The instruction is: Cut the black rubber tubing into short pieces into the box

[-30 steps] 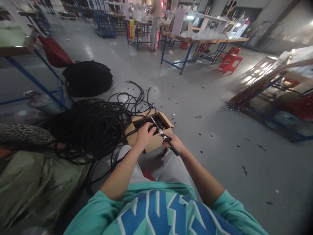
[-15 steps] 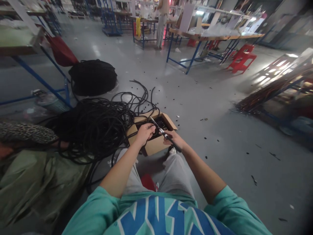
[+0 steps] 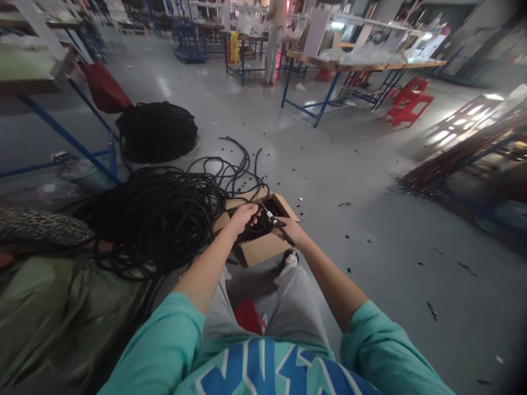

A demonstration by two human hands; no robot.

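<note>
My left hand (image 3: 246,216) is closed in a pinch over an open cardboard box (image 3: 263,251), with a dark bit of black cord at its fingertips, mostly hidden. My right hand (image 3: 290,230) grips a slim tool (image 3: 284,230) with a black handle, a white middle and a thin metal end; its exact kind is unclear. That metal end points away from me, close beside my left fingers. Dark small pieces lie inside the box. To the left spreads a large tangled heap of black cord (image 3: 160,211), with loops reaching to the box.
Another person's patterned sleeve (image 3: 45,224) reaches into the heap from the left. A black bundle (image 3: 156,131) sits behind it, near a blue-legged table (image 3: 61,129). Small black scraps dot the grey floor (image 3: 329,181). Red stools (image 3: 411,104) and a rack of thin strands (image 3: 444,156) stand right.
The tool in my right hand has shifted slightly left and steepened. Both hands stay close together over the box. The view has tilted a little.
</note>
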